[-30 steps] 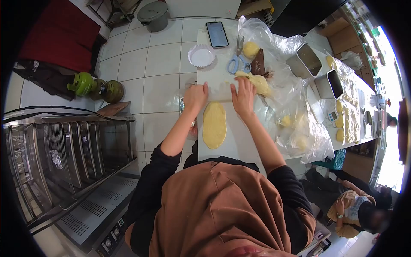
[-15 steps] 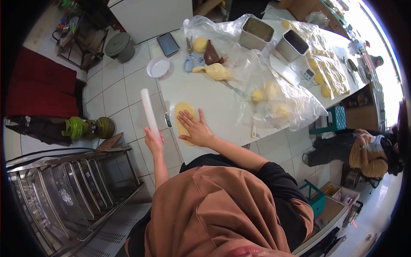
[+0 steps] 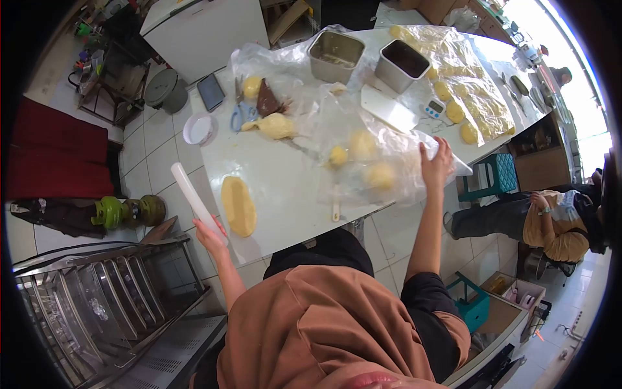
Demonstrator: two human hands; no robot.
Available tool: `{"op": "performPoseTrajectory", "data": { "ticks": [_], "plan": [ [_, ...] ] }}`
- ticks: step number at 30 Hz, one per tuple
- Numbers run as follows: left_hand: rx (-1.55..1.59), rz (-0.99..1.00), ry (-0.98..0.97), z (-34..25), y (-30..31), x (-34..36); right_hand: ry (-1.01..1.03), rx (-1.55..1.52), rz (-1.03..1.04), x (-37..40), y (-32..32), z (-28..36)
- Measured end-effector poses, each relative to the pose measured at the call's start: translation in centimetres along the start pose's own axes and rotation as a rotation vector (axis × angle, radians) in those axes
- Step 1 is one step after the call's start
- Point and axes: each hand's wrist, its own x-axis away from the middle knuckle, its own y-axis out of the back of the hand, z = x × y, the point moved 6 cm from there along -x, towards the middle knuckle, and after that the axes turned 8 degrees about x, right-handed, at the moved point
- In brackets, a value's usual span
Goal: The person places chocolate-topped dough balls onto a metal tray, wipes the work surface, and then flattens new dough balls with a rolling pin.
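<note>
My left hand (image 3: 210, 236) is closed around the lower end of a white rolling pin (image 3: 192, 196), held tilted off the table's left edge. Just right of the pin lies a flattened oval of yellow dough (image 3: 239, 206). At the table's right front, my right hand (image 3: 437, 162) grips the edge of a clear plastic sheet (image 3: 403, 174), thumb and fingers bent over it. Under that sheet several yellow dough balls (image 3: 380, 176) show through, somewhat blurred by the plastic.
Farther back are a piping bag of yellow filling (image 3: 275, 126), a brown-filled bag (image 3: 267, 100), blue scissors (image 3: 241, 117), a phone (image 3: 210, 92), a white fluted dish (image 3: 197, 129), two metal tins (image 3: 336, 57) and a timer (image 3: 435, 108). A person (image 3: 551, 220) is at the right.
My right hand has left the flattened dough and moved right to the plastic sheet. The rolling pin stays in my left hand. The view has shifted, so the table appears farther left.
</note>
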Motion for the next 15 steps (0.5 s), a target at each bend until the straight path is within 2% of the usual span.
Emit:
{"op": "performPoseTrajectory", "data": {
  "ticks": [1,4,7,9,11,12,15],
  "plan": [
    [-0.007,-0.006,0.010,0.7,-0.2,0.5,-0.077,0.120,0.021,-1.3,-1.3,-3.2],
    [-0.042,-0.056,0.055,1.5,-0.1,2.1,-0.381,0.188,0.499,-3.2,-4.6,-10.6],
    [-0.049,-0.074,0.044,1.7,-0.4,2.9,-0.238,0.032,1.082,-3.2,-8.0,-14.0],
    [-0.048,-0.075,0.031,1.8,-0.3,3.5,-0.248,-0.216,1.084,-1.9,-9.1,-14.8],
    [-0.038,-0.074,0.054,1.9,-0.7,4.0,-0.250,-0.300,0.864,-1.7,-4.5,-10.6],
    [-0.026,-0.072,0.061,1.9,-1.0,3.9,-0.275,-0.299,0.818,-2.0,-3.7,-10.0],
    [0.005,-0.062,0.061,1.4,-2.3,4.0,-0.436,-0.192,1.044,-1.4,-1.5,-9.6]
  ]
}}
